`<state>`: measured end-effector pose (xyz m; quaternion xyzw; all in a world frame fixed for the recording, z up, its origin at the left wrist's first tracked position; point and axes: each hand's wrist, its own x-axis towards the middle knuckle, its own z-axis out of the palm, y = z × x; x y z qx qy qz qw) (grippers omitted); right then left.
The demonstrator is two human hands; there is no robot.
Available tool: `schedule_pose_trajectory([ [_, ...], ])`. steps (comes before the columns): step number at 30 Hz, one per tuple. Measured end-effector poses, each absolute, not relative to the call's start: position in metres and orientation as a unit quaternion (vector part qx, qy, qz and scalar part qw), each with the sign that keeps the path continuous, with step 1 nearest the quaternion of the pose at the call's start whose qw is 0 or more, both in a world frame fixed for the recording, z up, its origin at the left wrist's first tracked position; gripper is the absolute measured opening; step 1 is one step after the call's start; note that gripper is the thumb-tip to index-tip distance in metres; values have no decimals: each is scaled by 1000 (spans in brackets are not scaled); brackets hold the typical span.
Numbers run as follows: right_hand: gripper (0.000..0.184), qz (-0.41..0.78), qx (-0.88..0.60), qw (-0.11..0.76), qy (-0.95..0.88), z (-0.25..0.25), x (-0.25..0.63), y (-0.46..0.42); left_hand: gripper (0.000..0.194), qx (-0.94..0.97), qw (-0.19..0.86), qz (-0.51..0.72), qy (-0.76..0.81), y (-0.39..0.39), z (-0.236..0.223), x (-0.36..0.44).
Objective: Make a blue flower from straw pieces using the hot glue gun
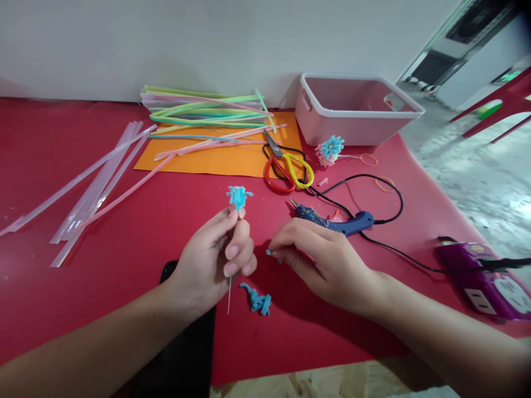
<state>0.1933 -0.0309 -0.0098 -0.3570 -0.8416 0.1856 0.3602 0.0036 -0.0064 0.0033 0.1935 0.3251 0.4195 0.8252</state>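
Left hand (215, 257) pinches a blue tuft (238, 198), seemingly already on its stem (229, 296) — right hand (321, 260) pinches a bit (269, 252); blue pieces (260, 303) lie unattached.

Bare forearms (120, 334), short fingernails (231, 252)

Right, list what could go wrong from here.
The blue plastic glue gun lies just beyond the right hand; if its pointed tip is hot, it could burn skin. Its thin black looping cable might snag and drag the gun. The tiny blue fuzzy scrap pinched in that hand could easily drop.
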Motion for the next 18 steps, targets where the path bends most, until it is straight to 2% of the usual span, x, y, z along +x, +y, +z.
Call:
schedule_pose_trajectory([
  [8, 12, 202, -379, 433, -793, -4, 196, -32, 27, 259, 846, 374, 278, -10, -1, 7],
  [13, 9, 231, -441, 456, -737, 0, 197, -36, 22, 291, 848, 348, 273, -14, -1, 7],
  [18, 12, 212, -425, 473, -743, 0, 199, -35, 18, 318, 847, 326, 275, -15, -3, 6],
])
